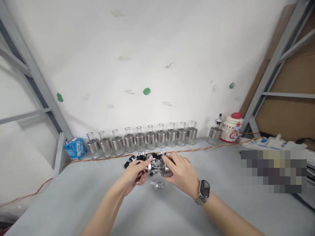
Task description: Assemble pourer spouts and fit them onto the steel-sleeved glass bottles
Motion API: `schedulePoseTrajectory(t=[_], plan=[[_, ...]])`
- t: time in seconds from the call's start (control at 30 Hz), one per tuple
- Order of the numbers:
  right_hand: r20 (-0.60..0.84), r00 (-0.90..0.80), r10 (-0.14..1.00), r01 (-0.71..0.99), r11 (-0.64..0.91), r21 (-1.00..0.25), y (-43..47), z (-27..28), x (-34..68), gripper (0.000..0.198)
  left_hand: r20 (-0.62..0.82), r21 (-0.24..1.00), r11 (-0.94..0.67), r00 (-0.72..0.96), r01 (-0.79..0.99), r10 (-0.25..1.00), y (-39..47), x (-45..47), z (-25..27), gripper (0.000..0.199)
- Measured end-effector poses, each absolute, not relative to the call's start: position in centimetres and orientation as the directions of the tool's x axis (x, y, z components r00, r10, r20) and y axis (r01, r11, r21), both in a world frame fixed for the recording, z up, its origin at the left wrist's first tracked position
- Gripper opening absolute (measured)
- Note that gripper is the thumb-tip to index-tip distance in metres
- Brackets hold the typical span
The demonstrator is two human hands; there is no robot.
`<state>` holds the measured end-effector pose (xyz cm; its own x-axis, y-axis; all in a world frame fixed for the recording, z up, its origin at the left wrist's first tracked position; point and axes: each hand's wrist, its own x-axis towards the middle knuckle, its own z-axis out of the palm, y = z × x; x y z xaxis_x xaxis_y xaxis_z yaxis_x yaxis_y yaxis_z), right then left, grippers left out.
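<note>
A glass bottle with a steel sleeve [166, 169] lies sideways between my hands, its neck pointing left. My right hand [181, 170] is closed around the sleeved body and wears a watch on the wrist. At the neck, my left hand [133, 173] grips a silver and black pourer stopper [149, 168], its fingers covering much of it. The stopper touches the neck end; how deep it sits I cannot make out. Just behind the hands lies a pile of loose black and silver pourer stoppers [134, 159]. Another silver stopper piece [157, 185] lies on the table below the bottle.
Several open sleeved bottles [150, 136] stand in a row along the wall. To their right is a bottle with a stopper [215, 132] beside a white and red jar [230, 129]. A blue carton [75, 148] stands left. A twisted wire [204, 149] crosses the grey table [137, 209].
</note>
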<state>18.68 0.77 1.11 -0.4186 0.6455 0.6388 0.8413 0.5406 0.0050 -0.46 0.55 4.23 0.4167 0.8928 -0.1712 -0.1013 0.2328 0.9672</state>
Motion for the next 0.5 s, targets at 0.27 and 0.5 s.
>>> schedulePoseTrajectory(t=[0.27,0.5], plan=[[0.625,-0.424,0.655,0.843,0.538,0.007,0.7,1.0,18.7,0.042,-0.150,0.972,0.215,0.455,-0.094,0.878,0.8,-0.4,3.8,0.045],[0.520,-0.346,0.781,0.724,0.575,-0.381,0.5,1.7,17.4,0.036,-0.097,0.945,0.216,0.418,-0.247,0.903,0.8,-0.5,4.9,0.051]])
